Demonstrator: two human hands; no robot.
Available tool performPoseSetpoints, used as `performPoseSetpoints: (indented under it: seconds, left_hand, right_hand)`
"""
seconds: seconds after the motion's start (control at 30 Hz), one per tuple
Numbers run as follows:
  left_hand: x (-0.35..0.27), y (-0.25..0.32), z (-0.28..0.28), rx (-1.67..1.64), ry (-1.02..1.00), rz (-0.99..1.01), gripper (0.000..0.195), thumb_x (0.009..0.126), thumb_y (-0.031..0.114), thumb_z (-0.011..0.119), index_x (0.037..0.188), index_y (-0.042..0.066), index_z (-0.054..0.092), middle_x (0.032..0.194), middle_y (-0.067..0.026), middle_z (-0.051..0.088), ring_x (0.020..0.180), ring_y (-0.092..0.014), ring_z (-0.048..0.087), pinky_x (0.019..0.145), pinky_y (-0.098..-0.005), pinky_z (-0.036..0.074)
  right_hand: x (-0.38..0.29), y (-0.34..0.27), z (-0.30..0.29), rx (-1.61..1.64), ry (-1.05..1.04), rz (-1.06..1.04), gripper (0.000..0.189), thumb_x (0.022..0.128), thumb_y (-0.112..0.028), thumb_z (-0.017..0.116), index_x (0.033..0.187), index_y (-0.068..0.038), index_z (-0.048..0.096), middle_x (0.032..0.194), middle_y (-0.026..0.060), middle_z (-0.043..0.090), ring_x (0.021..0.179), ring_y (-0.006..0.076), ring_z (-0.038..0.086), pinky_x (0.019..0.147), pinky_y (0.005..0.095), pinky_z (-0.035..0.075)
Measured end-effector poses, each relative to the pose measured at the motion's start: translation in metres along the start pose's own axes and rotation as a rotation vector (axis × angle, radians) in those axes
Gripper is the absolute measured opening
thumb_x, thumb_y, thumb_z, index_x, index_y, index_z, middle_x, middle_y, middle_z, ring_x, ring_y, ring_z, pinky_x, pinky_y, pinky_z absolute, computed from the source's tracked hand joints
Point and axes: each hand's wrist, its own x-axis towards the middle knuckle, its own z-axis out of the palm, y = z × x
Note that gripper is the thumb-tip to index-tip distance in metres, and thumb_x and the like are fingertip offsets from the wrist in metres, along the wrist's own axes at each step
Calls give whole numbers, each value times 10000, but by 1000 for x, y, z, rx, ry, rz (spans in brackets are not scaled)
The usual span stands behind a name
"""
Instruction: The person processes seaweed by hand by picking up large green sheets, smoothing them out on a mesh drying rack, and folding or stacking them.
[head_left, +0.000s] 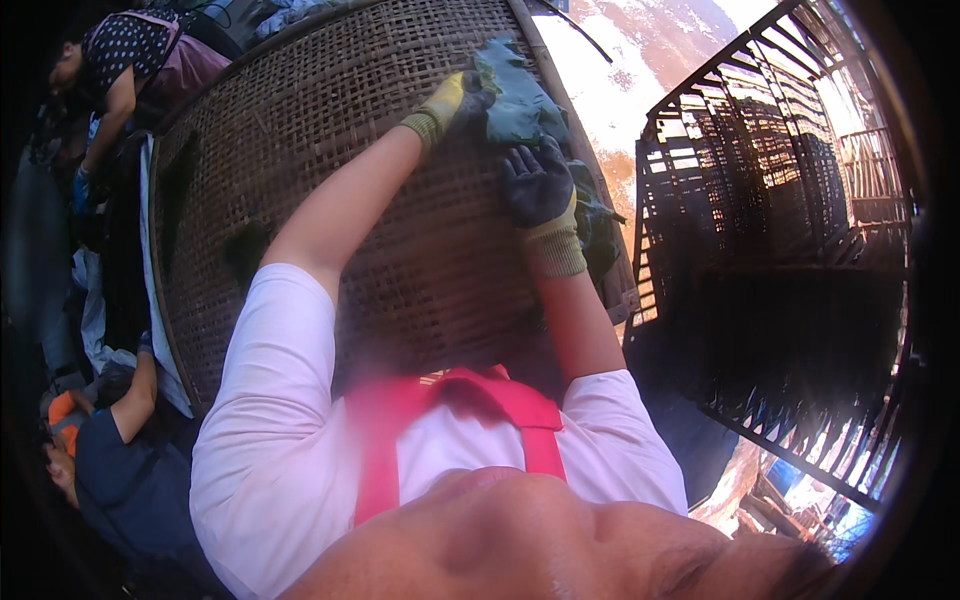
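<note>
My left hand (459, 99), in a yellow knit glove with a dark coated palm, has its fingers curled on the left edge of a glossy dark green sheet (519, 97). The sheet has a ragged rim and looks like a leaf or seaweed; it lies at the far right of a woven bamboo tray (300, 142). Palm up, my right hand (540, 184) wears the same kind of glove. Its fingers are apart, with the tips at the sheet's near edge. Beside that wrist, more dark green pieces (595, 225) lie along the tray's right rim, partly hidden by the hand.
A slatted bamboo frame (765, 150) stands to the right, beyond the tray's pole edge (551, 71). At left, a person in a dotted top (127, 49) bends beside the tray, and another person in dark clothing (131, 465) is nearer. Dark patches (247, 247) mark the weave.
</note>
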Motion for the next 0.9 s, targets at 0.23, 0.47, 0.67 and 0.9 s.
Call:
performPoseSetpoints:
  seconds: [0.23, 0.47, 0.67, 0.9]
  left_hand:
    - [-150, -1, -30, 333, 7, 192, 356, 1008, 230, 381, 1311, 70, 478, 1160, -41, 575, 972, -136, 574, 904, -247, 458]
    - [-286, 15, -97, 511, -16, 254, 426, 923, 8, 538, 1336, 47, 442, 1259, -42, 527, 1120, -98, 521, 981, -242, 447]
    - [-228, 4, -76, 89, -1, 88, 469, 919, 154, 582, 1344, 33, 426, 1258, -74, 543, 1127, -155, 540, 1025, -302, 403]
    - [-96, 26, -3, 1671, 223, 535, 546, 943, 251, 504, 1431, 108, 307, 1444, -202, 346, 1311, -321, 391, 1108, -431, 280]
  right_hand:
    - [-52, -6, 38, -1924, -457, -1003, 441, 946, -167, 525, 1358, -62, 408, 1368, 140, 410, 1251, 285, 429, 1041, 413, 381]
    - [153, -77, 36, -1381, -9, -375, 763, 777, -259, 695, 1347, 86, 322, 1196, 243, 556, 1122, 361, 553, 936, 390, 447]
    - [228, -73, 30, -1827, 28, -146, 640, 618, -361, 824, 1045, 40, 567, 959, 195, 659, 903, 290, 656, 759, 374, 525]
    - [185, -93, 30, -1586, -238, -225, 705, 720, -329, 775, 1255, 23, 482, 1044, 189, 635, 968, 258, 613, 826, 345, 488]
